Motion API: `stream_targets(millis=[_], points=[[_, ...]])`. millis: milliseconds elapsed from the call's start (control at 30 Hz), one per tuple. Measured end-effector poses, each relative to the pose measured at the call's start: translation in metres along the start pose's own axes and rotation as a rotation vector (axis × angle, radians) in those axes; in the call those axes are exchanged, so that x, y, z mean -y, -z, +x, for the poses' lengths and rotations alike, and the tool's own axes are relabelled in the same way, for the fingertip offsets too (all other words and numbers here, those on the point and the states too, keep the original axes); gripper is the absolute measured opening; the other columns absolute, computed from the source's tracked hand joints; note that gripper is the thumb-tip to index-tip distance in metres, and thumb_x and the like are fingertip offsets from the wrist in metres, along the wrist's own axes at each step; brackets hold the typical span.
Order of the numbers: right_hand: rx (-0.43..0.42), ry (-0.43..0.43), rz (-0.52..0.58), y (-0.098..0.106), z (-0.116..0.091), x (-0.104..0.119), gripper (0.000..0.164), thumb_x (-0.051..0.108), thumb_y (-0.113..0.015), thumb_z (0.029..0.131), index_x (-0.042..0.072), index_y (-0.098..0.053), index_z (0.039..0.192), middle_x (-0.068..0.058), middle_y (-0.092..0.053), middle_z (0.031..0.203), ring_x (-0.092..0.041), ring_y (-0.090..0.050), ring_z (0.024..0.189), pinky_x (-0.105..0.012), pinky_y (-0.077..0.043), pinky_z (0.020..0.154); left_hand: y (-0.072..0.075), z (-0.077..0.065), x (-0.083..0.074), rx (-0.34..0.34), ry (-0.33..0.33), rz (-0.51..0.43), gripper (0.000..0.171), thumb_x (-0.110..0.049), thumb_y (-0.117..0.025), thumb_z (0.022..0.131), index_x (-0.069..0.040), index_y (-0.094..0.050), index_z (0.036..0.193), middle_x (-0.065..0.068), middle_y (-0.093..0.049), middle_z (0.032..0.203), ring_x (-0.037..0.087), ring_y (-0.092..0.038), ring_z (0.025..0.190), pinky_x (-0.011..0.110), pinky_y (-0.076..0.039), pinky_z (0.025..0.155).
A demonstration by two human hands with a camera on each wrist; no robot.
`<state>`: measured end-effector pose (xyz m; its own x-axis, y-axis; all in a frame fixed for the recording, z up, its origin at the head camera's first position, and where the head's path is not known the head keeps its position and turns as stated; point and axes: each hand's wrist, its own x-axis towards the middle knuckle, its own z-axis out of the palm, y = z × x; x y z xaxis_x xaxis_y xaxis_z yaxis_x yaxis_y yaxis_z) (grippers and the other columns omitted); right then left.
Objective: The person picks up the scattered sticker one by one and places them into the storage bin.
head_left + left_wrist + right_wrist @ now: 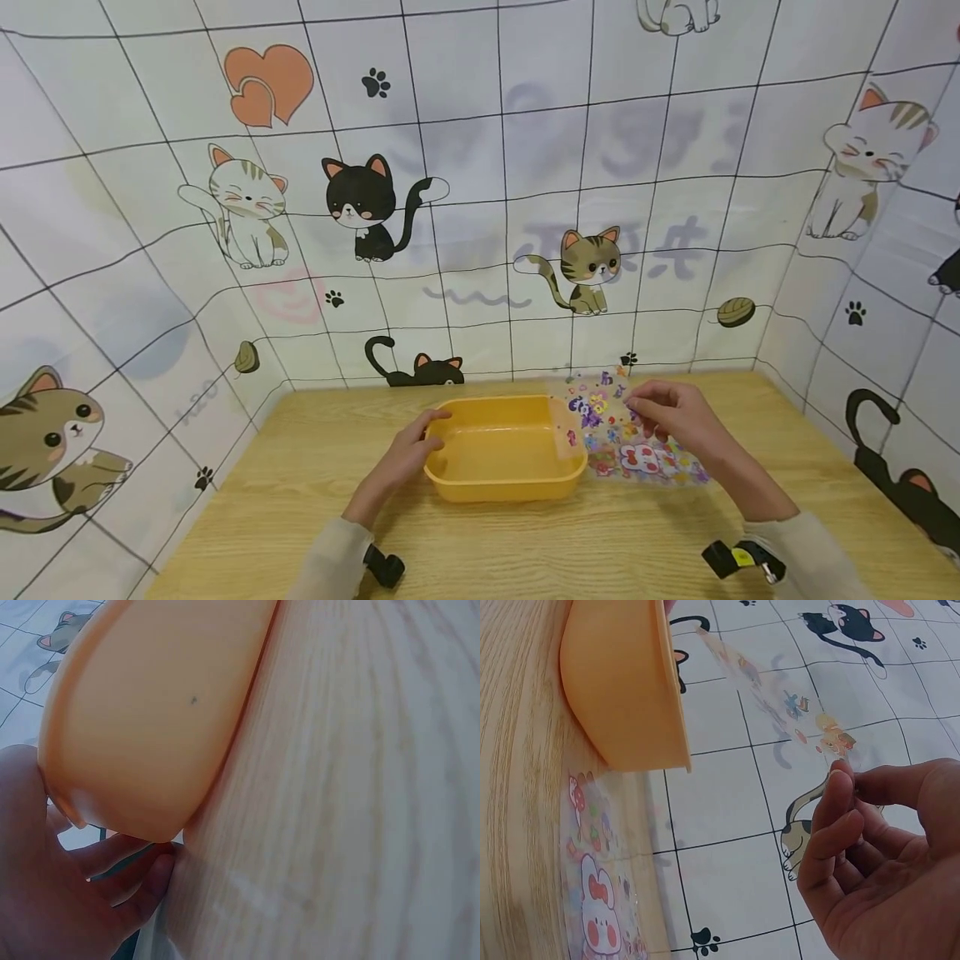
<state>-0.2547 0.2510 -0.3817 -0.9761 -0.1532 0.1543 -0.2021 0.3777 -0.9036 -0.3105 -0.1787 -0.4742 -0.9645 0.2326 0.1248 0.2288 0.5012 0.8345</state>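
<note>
A yellow plastic tub (504, 492) sits on the table. My left hand (405, 454) grips its left end, with the thumb at the rim; in the left wrist view the fingers curl around the tub's end (142, 765). Between thumb and fingertips, my right hand (678, 417) pinches the edge of a clear sticker sheet (795, 709) printed with small colourful figures. This sheet is raised and reaches over the tub's right rim. Below it, more clear stickers (641, 460), one with a white bunny face and red bow, lie flat right of the tub. How many sheets lie there I cannot tell.
The wooden tabletop (480, 550) extends around the tub. White cloth walls (465, 317) with a black grid and cartoon cats stand behind and at both sides. Each wrist wears a black strap, such as the right strap (742, 558).
</note>
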Motion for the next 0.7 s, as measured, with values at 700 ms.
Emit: stream_targets(millis=[700], points=[[0.085, -0.024, 0.057, -0.015, 0.012, 0.003, 0.037, 0.021, -0.063, 0.103, -0.01, -0.063, 0.123, -0.004, -0.069, 0.082, -0.013, -0.063, 0.065, -0.029, -0.051, 0.054, -0.001, 0.002, 0.0, -0.013, -0.03, 0.0, 0.046, -0.008, -0.056, 0.095, -0.016, -0.061, 0.14, 0.012, -0.053, 0.156, 0.037, -0.043, 0.149, 0.057, -0.036, 0.12]])
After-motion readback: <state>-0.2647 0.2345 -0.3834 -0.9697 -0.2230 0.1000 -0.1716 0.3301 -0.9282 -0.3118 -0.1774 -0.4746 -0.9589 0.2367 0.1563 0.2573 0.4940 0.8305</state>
